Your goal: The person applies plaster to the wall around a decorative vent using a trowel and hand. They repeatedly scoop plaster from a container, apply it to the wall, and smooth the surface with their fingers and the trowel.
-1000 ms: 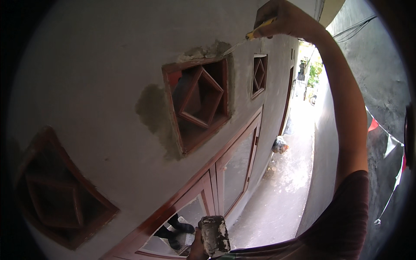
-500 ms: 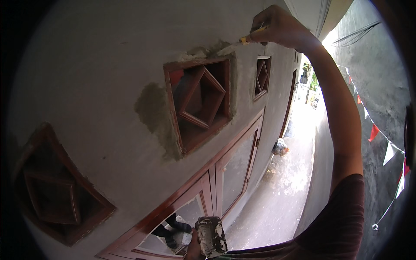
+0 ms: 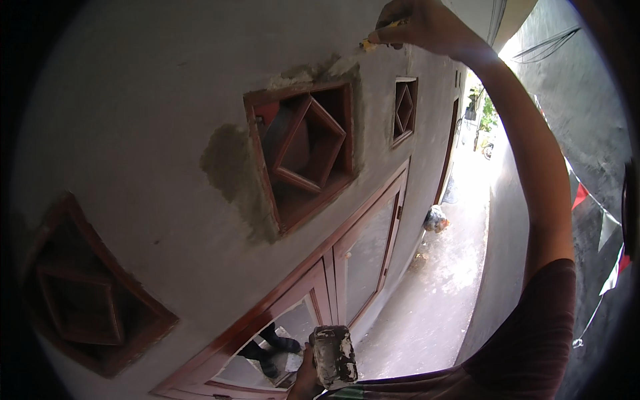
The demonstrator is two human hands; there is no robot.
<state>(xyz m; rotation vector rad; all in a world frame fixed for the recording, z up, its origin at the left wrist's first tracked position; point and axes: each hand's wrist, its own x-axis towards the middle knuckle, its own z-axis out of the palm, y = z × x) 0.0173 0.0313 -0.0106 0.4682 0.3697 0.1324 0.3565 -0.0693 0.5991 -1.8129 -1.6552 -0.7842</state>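
My right hand [image 3: 427, 28] is raised high against the grey wall, its fingers closed round the yellow handle of a putty knife [image 3: 368, 45]. The knife's thin blade slants down toward the wall above the upper right corner of a square wooden vent frame [image 3: 350, 127]. Fresh, darker plaster [image 3: 305, 75] lies along the frame's top edge, and a large damp patch [image 3: 230, 163] spreads at its left side. Low in the view, my left hand [image 3: 305, 379] grips a small rectangular container [image 3: 335, 357] smeared with plaster; what it holds inside is hard to make out.
Beneath the vent is a reddish wooden window frame [image 3: 327, 263] with glass panes. Other diamond-pattern vents sit at lower left [image 3: 100, 293] and farther right [image 3: 405, 110]. A bright alley [image 3: 427, 307] runs right, with a filled bag [image 3: 437, 219], an opposite wall [image 3: 600, 120] and pennants [image 3: 608, 230].
My right hand and the putty knife have moved slightly up and left, away from the vent's top edge. The container in my left hand has shifted a little right and up.
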